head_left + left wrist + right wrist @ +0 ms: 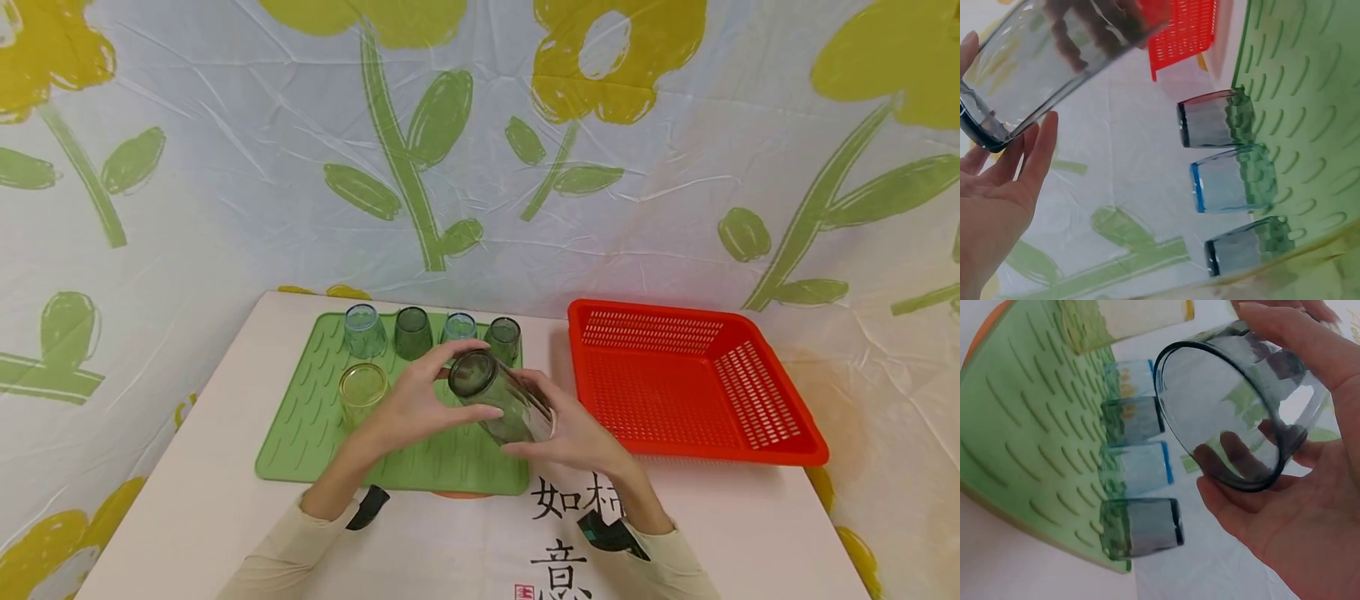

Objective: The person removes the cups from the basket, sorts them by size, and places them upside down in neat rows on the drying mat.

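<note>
A tall grey-green drinking glass (513, 410) is held tilted above the front right of the green drying mat (450, 468). My left hand (411, 407) grips its thick base end, thumb and fingers on opposite sides. Around the end with the rim curls my right hand (576, 427); the right wrist view shows the glass's open mouth. Upside down on the mat stand a yellow glass (363, 398) and a back row of short glasses: a blue glass (364, 333), a dark glass (413, 335), another blue glass (459, 325) and another dark glass (504, 335).
A red plastic basket (697, 454) with perforated walls stands right of the mat on the pale table (202, 492). Black characters mark the cloth in front. Behind the table hangs a flower-patterned cloth (517, 250).
</note>
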The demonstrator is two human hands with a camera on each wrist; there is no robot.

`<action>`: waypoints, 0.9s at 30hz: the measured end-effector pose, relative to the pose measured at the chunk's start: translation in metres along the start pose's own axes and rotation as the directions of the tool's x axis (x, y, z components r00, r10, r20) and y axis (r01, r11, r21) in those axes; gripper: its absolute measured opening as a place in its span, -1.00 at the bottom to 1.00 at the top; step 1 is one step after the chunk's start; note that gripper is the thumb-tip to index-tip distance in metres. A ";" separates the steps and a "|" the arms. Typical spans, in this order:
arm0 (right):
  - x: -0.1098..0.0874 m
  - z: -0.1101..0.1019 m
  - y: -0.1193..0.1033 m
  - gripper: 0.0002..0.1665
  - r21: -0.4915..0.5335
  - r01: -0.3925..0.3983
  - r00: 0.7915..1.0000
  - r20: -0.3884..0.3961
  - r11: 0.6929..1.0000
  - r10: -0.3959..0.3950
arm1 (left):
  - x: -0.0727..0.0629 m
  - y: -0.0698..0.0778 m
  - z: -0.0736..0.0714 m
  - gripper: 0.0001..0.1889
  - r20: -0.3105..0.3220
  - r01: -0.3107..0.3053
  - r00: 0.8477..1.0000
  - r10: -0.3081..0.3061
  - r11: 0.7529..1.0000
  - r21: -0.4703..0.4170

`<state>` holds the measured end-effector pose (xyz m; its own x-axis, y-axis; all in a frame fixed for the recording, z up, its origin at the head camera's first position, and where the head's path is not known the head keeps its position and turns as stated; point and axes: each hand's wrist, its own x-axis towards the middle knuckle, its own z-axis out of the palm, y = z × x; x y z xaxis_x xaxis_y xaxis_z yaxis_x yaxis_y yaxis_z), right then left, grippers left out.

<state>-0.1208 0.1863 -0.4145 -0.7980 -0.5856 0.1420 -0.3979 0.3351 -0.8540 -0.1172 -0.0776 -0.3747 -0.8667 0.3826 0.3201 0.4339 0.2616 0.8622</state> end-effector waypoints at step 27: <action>0.030 0.050 0.002 0.02 0.166 0.020 0.994 -0.110 0.986 -0.002 | 0.007 -0.002 -0.013 -0.32 0.071 -0.116 0.992 0.106 0.981 0.156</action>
<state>-0.1229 0.1323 -0.4370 -0.8423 -0.5014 0.1980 -0.3333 0.1956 -0.9223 -0.1268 -0.0867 -0.3689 -0.7962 0.4700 0.3811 0.5645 0.3505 0.7473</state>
